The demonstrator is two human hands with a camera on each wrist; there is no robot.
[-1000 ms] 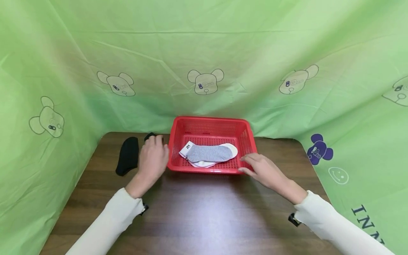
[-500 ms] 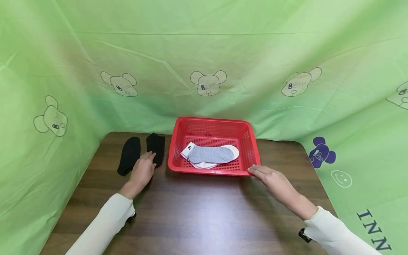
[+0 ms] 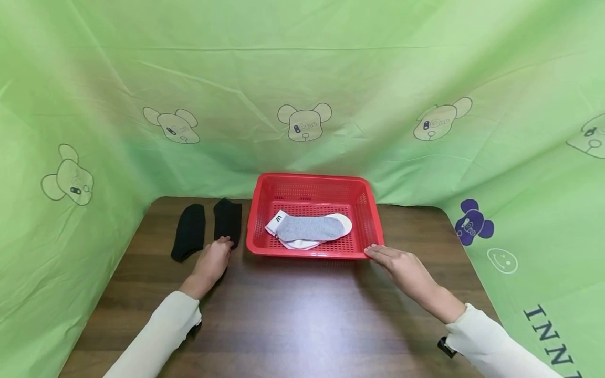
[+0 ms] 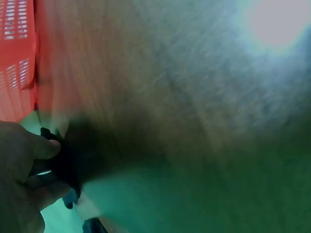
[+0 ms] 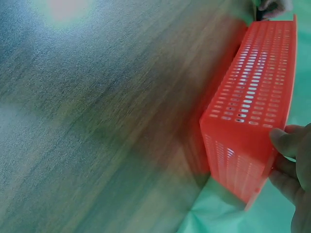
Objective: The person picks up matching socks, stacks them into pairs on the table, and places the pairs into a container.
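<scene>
My left hand (image 3: 210, 262) pinches the near end of a black sock (image 3: 228, 219) that lies on the table left of a red basket (image 3: 309, 253). In the left wrist view, dark sock fabric (image 4: 65, 165) sits between thumb and fingers. A second black sock (image 3: 189, 231) lies just to the left, apart from the hand. The basket's front right corner is held by my right hand (image 3: 402, 270); the right wrist view shows the thumb (image 5: 285, 142) on the outside of the rim, fingers beyond it. Inside the basket, a grey sock (image 3: 309, 229) lies on top of white ones.
A brown wooden table (image 3: 302, 325) carries everything. Green printed cloth (image 3: 302, 63) hangs behind it and along both sides, close behind the basket.
My left hand has come back from above the right-hand black sock to its near end and now pinches it. My right hand has shifted onto the basket's front right corner.
</scene>
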